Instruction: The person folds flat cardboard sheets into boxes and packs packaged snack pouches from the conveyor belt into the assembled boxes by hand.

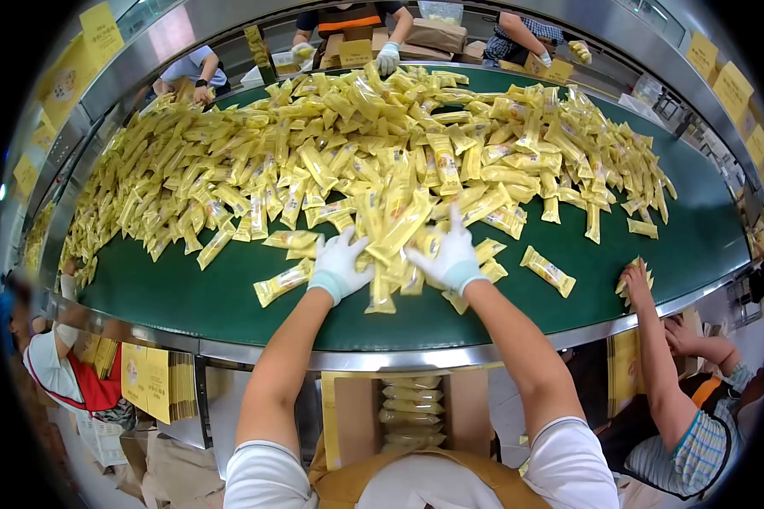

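A cluster of yellow wrapped snack packets (pixel 401 227) lies between my two hands on the green conveyor belt (pixel 187 301). My left hand (pixel 339 263), in a white glove, rests against the left side of the cluster with its fingers spread. On the opposite side, my gloved right hand (pixel 448 256) touches the packets, its fingers apart and one pointing forward. Some fingertips are hidden among the wrappers. Below the belt's edge, in front of my body, stands an open cardboard box (pixel 354 424) holding a stack of packets (pixel 412 417).
A large heap of packets (pixel 229 161) spreads across the belt. A loose packet (pixel 547 271) lies right of my hands. The metal rim (pixel 399 360) borders the belt. A co-worker's hand (pixel 637 284) holds packets at the right; other people stand across and at the left.
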### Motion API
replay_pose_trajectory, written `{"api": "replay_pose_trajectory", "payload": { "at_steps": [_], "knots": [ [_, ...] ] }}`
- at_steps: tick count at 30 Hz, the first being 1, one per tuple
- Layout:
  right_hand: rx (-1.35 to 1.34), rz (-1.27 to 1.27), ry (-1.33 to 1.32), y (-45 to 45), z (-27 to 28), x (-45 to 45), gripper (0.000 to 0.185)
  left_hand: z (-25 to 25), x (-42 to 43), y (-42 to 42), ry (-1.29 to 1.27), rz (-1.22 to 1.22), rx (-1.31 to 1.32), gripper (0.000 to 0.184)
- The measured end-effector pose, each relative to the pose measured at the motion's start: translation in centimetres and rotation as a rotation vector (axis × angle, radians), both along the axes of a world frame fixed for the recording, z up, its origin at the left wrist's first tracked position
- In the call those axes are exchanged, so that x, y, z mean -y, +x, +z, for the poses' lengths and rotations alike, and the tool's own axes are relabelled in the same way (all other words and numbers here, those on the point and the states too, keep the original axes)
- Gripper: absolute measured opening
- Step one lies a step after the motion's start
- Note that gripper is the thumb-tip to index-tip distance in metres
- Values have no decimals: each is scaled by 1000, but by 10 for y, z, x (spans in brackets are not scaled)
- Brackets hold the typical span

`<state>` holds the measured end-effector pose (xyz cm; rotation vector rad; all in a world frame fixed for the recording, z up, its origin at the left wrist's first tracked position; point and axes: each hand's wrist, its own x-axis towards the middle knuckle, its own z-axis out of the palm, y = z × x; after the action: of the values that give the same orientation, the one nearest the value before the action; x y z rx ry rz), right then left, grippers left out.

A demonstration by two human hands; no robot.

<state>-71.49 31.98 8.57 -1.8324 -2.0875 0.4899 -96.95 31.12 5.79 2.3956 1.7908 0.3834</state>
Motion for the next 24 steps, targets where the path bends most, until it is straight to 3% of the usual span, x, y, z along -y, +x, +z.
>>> {"api": "replay_pose_trajectory", "payload": {
  "at_steps": [3,6,8,11,13,14,17,20,24],
  "knots": [
    [199,198,14,-16,-16,38,87,8,28,-27,-36,62,-75,54],
    [168,256,-7,-12,-12,57,94,11,54,-49,54,115,-164,40],
    [218,265,33,0,-4,70,96,1,67,-66,43,176,0,39],
    [5,387,-74,37,18,78,77,8,86,-56,212,219,159,40],
    [-32,421,28,67,15,78,55,14,91,-40,371,145,283,39],
    [11,316,82,77,14,79,44,18,87,-28,411,25,326,41],
    [236,-100,405,94,-12,84,49,11,70,4,259,-45,119,50],
    [205,-229,276,102,-46,92,54,0,45,11,-20,-30,246,57],
    [176,-308,230,103,-42,116,55,-18,31,-3,-202,-21,361,62]
  ]
}}
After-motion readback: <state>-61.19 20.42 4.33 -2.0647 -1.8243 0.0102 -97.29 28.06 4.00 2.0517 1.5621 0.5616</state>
